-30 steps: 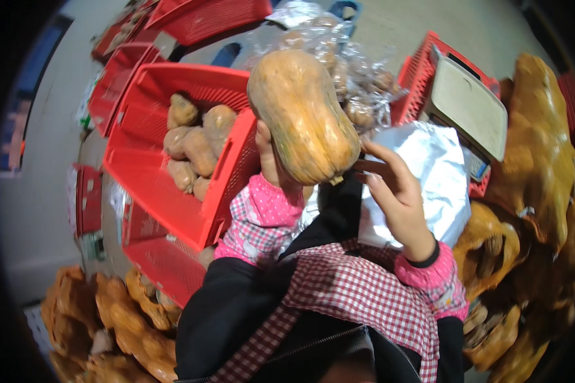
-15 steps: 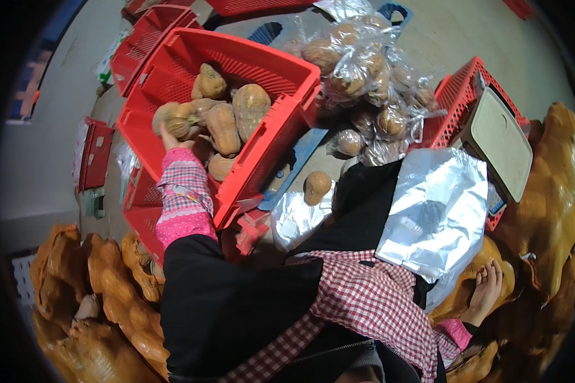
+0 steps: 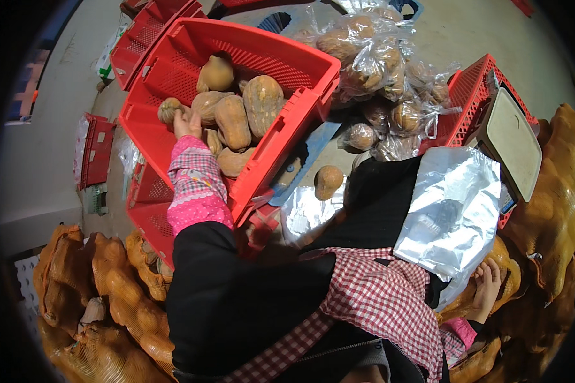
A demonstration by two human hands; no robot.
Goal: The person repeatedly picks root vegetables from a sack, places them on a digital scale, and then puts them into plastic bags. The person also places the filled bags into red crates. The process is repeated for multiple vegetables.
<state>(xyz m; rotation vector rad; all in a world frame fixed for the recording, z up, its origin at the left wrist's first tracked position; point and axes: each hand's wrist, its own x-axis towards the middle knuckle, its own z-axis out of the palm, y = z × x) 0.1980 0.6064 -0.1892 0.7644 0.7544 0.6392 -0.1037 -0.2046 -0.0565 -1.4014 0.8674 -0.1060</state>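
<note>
My left hand (image 3: 188, 124) reaches into a red plastic crate (image 3: 230, 205). Its fingers are apart, touching or close to a ribbed butternut squash (image 3: 168, 110) at the crate's left side. Several more tan squash lie around it, among them an upright one (image 3: 263, 102) and a knobbly one (image 3: 214, 73). On the right, my right hand (image 3: 487, 287) rests with loosely bent, parted fingers against an orange net sack (image 3: 511, 271). A silvery plastic bag (image 3: 450, 210) lies over my leg beside that hand. Nothing shows in its grasp.
Bagged squash (image 3: 370, 57) are heaped beyond the crate. A single squash (image 3: 328, 182) sits by a silvery sheet (image 3: 306, 214). A red crate (image 3: 469, 96) with a pale lid (image 3: 510, 143) stands at right. Filled orange net sacks (image 3: 118, 281) lie near left.
The view has shifted slightly, so most things sit further right. The ribbed squash at my left hand was blurred and turned; now it lies at the crate's left side, my fingers loosened beside it.
</note>
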